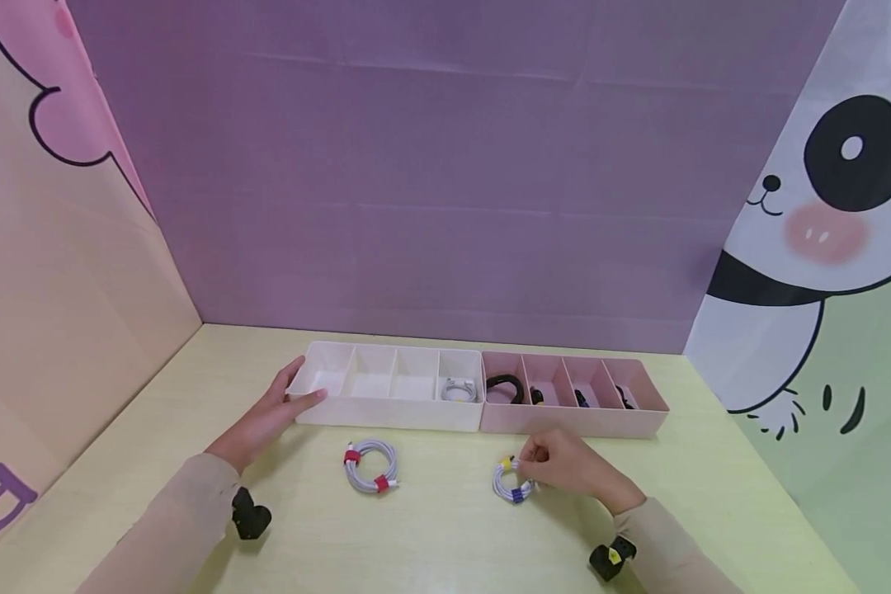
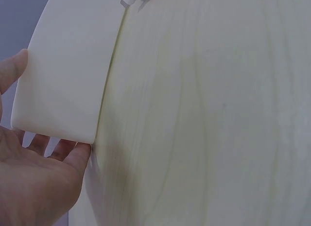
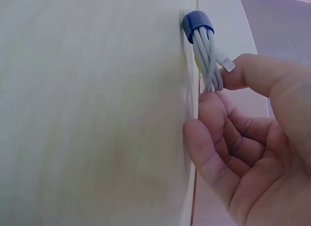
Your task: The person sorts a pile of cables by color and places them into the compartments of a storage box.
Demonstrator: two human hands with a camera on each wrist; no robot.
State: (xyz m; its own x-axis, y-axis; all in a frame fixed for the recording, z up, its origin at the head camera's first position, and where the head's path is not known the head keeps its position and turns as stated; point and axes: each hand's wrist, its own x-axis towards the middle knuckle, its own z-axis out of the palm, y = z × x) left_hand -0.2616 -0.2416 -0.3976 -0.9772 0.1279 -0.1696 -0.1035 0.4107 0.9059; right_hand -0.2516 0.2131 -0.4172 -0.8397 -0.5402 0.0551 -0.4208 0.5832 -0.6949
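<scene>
My left hand (image 1: 273, 411) grips the left end of a white divided box (image 1: 386, 414). Its thumb lies at the front rim, and the other fingers curl along the end wall in the left wrist view. With thumb and fingers, my right hand (image 1: 568, 466) pinches a small coiled white charging cable (image 3: 206, 56) by its right side. A yellow strap (image 1: 507, 464) and a blue strap (image 3: 197, 24) bind this coil, which is close over the table. Between the hands lies a larger coiled cable (image 1: 393, 462) with two red straps.
Against the white box's right end stands a pink divided box (image 1: 572, 423). A black cable (image 1: 516, 384) and other dark cables occupy its compartments. The white box's rightmost compartment holds a white coiled cable (image 1: 458, 388). Behind the table (image 1: 431, 544) rises a purple backdrop (image 1: 445, 165).
</scene>
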